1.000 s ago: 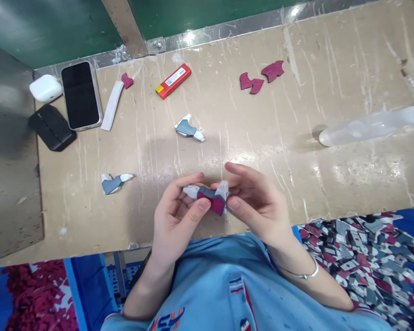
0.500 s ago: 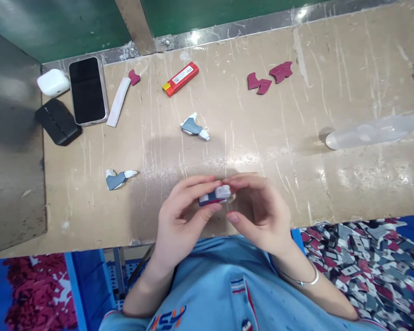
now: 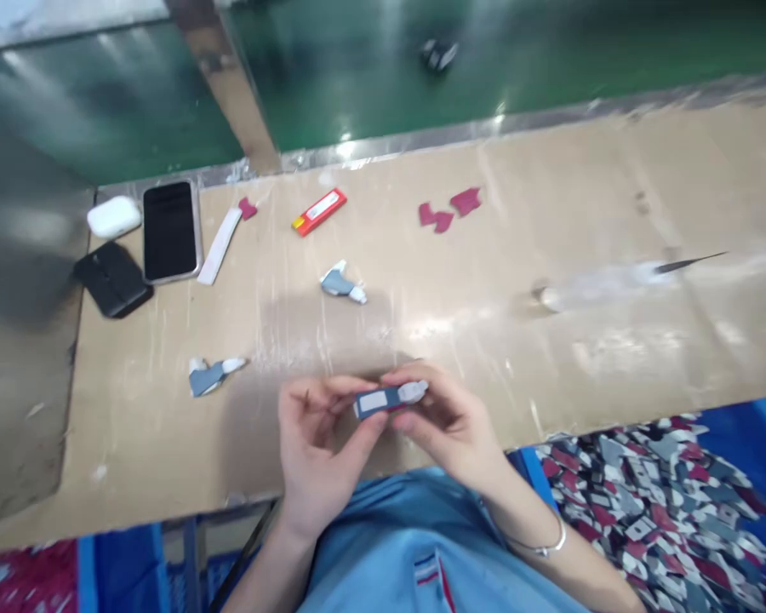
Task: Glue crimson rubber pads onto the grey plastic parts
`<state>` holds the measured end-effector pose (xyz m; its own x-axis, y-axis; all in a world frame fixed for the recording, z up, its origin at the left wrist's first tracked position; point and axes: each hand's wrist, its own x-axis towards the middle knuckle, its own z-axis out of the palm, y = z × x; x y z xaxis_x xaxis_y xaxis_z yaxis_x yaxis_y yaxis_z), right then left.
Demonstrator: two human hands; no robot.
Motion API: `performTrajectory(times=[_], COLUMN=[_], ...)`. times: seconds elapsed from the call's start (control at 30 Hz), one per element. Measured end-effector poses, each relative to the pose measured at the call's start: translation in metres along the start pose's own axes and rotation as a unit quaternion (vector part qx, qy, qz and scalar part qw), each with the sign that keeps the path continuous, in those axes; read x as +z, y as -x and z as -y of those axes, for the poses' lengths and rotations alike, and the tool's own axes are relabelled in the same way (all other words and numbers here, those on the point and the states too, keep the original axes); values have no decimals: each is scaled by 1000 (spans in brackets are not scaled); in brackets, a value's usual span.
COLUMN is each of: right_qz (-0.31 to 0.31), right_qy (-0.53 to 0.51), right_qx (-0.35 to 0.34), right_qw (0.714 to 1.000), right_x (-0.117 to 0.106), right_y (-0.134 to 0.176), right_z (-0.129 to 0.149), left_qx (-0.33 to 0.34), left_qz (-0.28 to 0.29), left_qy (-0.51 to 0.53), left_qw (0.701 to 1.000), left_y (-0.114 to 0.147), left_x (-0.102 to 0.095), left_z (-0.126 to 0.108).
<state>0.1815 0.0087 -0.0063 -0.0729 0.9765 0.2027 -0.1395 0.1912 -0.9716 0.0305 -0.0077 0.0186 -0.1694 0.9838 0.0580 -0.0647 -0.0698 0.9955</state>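
A small plastic piece in dark grey, white and maroon is held just above the table near its front edge. Its narrow side, with a pale rectangular inset, faces up, and a white tip points right. My left hand pinches the left part between thumb and fingers. From the other side, my right hand closes thumb and fingers around the piece near the white tip. Two similar grey-and-white pieces lie on the table, one beyond my hands and another to the left.
Maroon pieces and a red-yellow labelled item lie farther back. A phone, white case, black device and white strip sit left. A translucent tube lies right. Mixed pieces fill a blue bin below right.
The held piece has turned, so its long narrow side with the pale inset shows. My right thumb and fingers have come closer around it. The camera view has tilted upward.
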Motion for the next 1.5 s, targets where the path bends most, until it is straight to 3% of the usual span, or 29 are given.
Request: performTrajectory(times=[0.1, 0.17, 0.23, 0.3, 0.37, 0.43, 0.47, 0.53, 0.57, 0.63, 0.67, 0.73, 0.77, 0.83, 0.87, 0.9, 0.93, 1.03, 1.13, 1.23, 1.3, 1.37, 1.47, 1.5], right_qz=[7, -11, -55, -132, -240, -362, -424, -456, -440, -396, -395, -435, -465, -474, -430, -343, -276, -185, -145, -76, -29, -33, -112, -128], right_qy=[48, 72, 97, 123, 153, 202, 225, 257, 301, 362, 390, 396, 365, 221, 123, 33, -44, -182, -296, -419, -419, -356, -204, -146], right_qx=[-56, -87, -111, -119, -93, -3, 44, 115, 192, 274, 286, 238, 187, 70, 32, 47, 83, 126, 126, 104, 112, 123, 135, 109], right_qw=[997, 994, 988, 976, 954, 910, 876, 845, 824, 798, 781, 773, 785, 849, 894, 938, 957, 957, 936, 899, 901, 926, 963, 975], right_x=[-4, -11, -27, -55, -93, -137, -158, -195, -209, -228, -232, -230, -224, -202, -188, -174, -160, -134, -143, -165, -165, -142, -81, -60], right_y=[-5, -6, -1, 14, 37, 68, 85, 116, 130, 149, 153, 149, 140, 111, 93, 72, 52, -1, -35, -53, -57, -52, -31, -22], right_z=[4, 8, 9, 8, 5, 1, -1, -3, -4, -4, -4, -2, -1, 2, 4, 5, 7, 6, -9, -26, -29, -25, -12, -9], left_qx=[-30, -6, 70, 178, 274, 323, 323, 303, 290, 274, 269, 252, 238, 196, 166, 127, 83, -51, -105, -105, -102, -93, -89, -97], left_qz=[17, 107, 249, 343, 341, 299, 290, 305, 320, 349, 358, 363, 362, 349, 338, 326, 314, 270, 217, 177, 169, 166, 173, 180], left_qy=[-25, -88, -198, -317, -426, -518, -553, -584, -582, -552, -532, -494, -477, -437, -407, -367, -318, -161, -90, -100, -120, -129, -123, -122], left_qw=[999, 990, 945, 866, 792, 733, 711, 688, 689, 706, 719, 748, 765, 806, 832, 862, 891, 948, 966, 973, 973, 973, 973, 971], left_y=[3, -4, -19, -42, -70, -101, -116, -145, -158, -176, -181, -184, -182, -170, -161, -151, -140, -105, -72, -48, -37, -32, -31, -32], left_x=[1, -2, -6, -11, -15, -20, -23, -30, -33, -39, -40, -40, -39, -34, -32, -30, -28, -29, -36, -42, -43, -40, -31, -28], left_z=[0, -3, -7, -10, -10, -7, -4, -1, 0, -1, -3, -6, -8, -11, -13, -15, -17, -24, -25, -16, -6, 2, 6, 6])
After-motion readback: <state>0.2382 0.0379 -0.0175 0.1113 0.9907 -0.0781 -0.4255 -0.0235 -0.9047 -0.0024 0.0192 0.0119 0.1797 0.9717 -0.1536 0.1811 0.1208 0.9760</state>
